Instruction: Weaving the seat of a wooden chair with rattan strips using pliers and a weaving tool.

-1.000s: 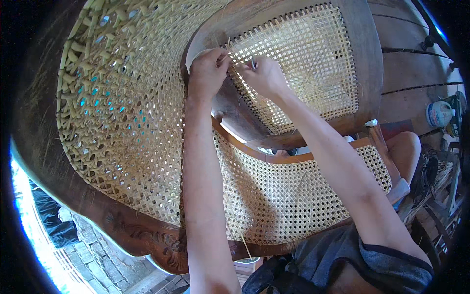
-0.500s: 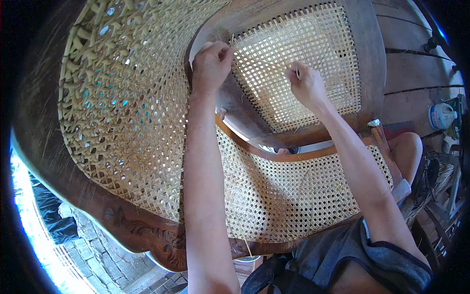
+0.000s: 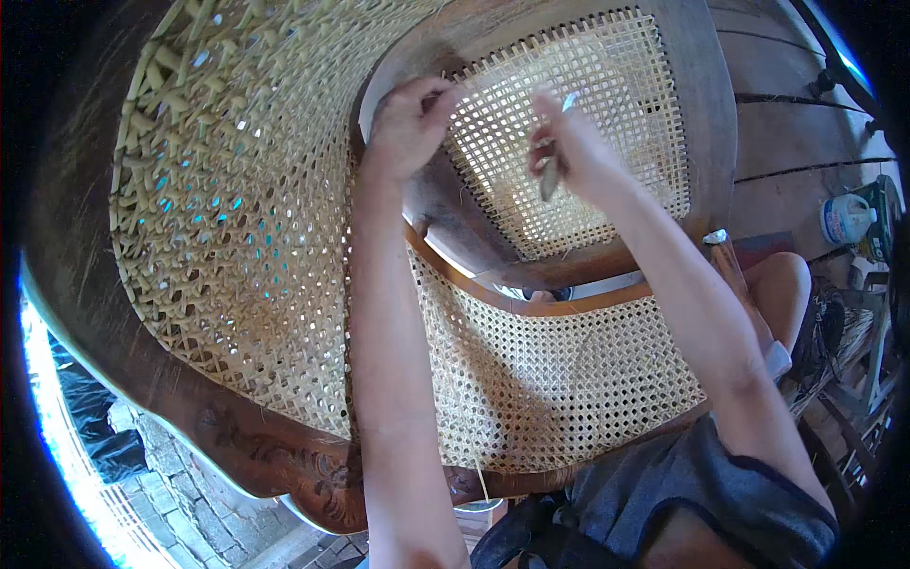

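A pale woven cane panel (image 3: 607,171) fills a dark wooden frame (image 3: 709,123), with its strands laced through holes along the edge. My left hand (image 3: 409,123) is at the panel's upper left corner, its fingers bent and pinched together; what they pinch is too small to make out. Over the middle of the weave is my right hand (image 3: 583,156), slightly blurred. It is closed around a slim tool (image 3: 549,180) with a dull grey handle, and a shiny tip shows beyond the fingers; its exact kind is unclear.
A curved cane panel (image 3: 559,379) lies close in front of me. To the left, a larger cane panel (image 3: 237,237) sits in a carved wooden frame (image 3: 284,465). A white jug (image 3: 846,220) stands at the far right, near a bundle of loose strands (image 3: 848,332).
My right hand has shifted a little left and turned, so the tool's handle now shows below it. My left hand stays at the panel's corner. The whole view has shifted slightly.
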A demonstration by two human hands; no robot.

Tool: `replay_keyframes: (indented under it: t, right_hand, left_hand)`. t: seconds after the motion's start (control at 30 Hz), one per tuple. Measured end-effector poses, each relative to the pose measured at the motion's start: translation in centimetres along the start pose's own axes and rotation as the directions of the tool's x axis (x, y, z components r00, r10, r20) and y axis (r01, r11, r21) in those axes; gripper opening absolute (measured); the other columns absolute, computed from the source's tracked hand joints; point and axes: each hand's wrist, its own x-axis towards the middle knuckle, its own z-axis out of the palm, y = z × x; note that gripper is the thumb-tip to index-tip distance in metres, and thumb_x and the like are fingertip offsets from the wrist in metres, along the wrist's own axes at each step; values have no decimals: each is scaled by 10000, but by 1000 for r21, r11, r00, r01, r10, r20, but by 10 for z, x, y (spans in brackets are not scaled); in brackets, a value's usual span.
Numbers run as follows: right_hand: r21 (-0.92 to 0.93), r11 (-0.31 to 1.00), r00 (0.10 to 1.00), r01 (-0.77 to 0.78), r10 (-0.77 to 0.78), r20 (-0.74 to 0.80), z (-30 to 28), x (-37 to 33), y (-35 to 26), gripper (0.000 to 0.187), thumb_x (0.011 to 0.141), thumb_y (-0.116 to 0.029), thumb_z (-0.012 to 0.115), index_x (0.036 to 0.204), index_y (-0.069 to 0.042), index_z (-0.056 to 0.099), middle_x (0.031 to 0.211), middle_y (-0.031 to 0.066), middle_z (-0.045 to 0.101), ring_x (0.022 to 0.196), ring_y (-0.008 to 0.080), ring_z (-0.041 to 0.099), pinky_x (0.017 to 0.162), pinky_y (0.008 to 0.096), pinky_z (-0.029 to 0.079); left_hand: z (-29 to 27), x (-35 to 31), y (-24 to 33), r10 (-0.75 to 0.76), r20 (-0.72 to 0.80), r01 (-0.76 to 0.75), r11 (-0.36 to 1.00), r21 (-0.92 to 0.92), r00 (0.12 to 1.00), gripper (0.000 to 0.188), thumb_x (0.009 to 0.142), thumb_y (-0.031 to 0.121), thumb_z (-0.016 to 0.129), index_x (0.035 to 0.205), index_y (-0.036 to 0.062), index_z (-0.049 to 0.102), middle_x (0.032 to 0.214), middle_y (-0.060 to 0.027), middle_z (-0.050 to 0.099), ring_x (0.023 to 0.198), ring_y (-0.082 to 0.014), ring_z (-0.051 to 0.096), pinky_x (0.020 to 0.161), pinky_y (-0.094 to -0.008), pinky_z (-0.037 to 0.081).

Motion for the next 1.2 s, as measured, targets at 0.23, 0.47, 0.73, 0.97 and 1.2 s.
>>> replay_keyframes:
  t: [0.23,0.47,0.73,0.97,1.2]
  right_hand:
    - [-442,842,906,309,-118,407,9,23,50,325,1028,-265,436,1010,38,553,685,53,543,459,132,481,390,310,367]
    - [-613,724,931,316,-110,349,33,26,24,209,971,-83,470,855,61,568,711,113,633,498,180,625,413,344,460]
    - [-631,681,928,372,-266,260,49,52,32,260,891,-88,512,727,71,636,633,153,664,548,230,673,563,361,541]
    - [-637,688,937,346,-285,201,50,53,40,262,840,-136,584,799,97,695,761,228,702,769,335,719,753,419,569]
    - [-688,583,901,432,-322,292,48,58,25,343,947,-133,498,721,78,646,601,139,649,505,200,668,472,336,533]
  left_hand:
    - [-16,1,1,36,-39,-17,916,400,999,177,893,205,703,1000,65,695,796,-62,579,717,-156,548,661,-295,473]
    - [-13,2,-5,116,-74,-61,853,518,991,162,878,215,706,967,81,688,750,-51,510,671,-160,502,607,-309,449]
    - [-15,10,-12,15,-14,-6,865,502,1000,173,893,220,677,981,71,678,703,-70,547,638,-163,506,589,-329,435]
    - [-14,17,-7,3,64,-41,788,614,998,182,893,203,665,988,49,682,740,-95,622,660,-193,566,634,-347,473]
    - [-4,0,2,-71,6,58,860,507,997,223,865,173,695,1055,57,698,854,-92,696,767,-174,639,728,-322,512]
